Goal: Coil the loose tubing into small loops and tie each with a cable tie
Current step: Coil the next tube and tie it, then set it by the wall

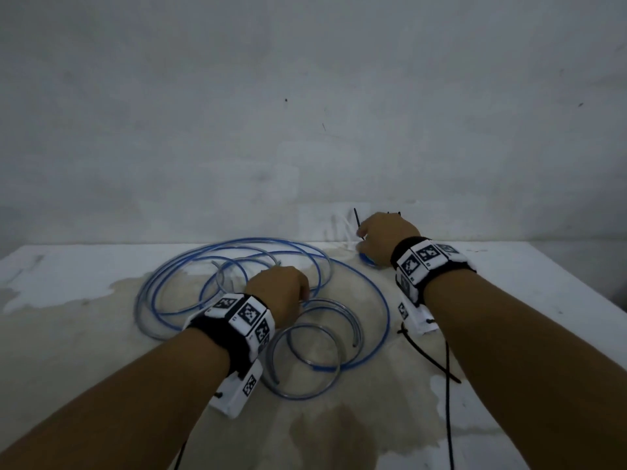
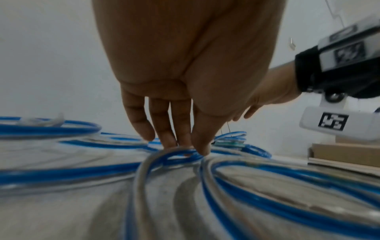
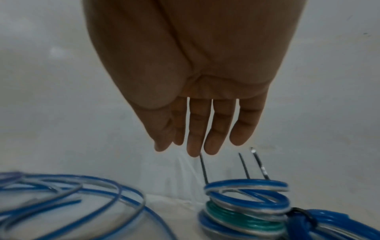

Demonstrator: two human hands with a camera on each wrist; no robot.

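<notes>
The loose tubing (image 1: pixel 237 283), blue and clear, sprawls in wide rings across the stained tabletop (image 1: pixel 84 351). The left hand (image 1: pixel 276 293) reaches down onto its middle, fingertips (image 2: pixel 202 149) touching a clear strand; whether they pinch it I cannot tell. Beyond the tubing, by the wall (image 1: pixel 305 96), stands a stack of small tied coils (image 3: pixel 246 203) with black cable tie tails (image 3: pixel 244 165) sticking up. The right hand (image 3: pixel 197 97) hangs over that stack, fingers straight and holding nothing.
</notes>
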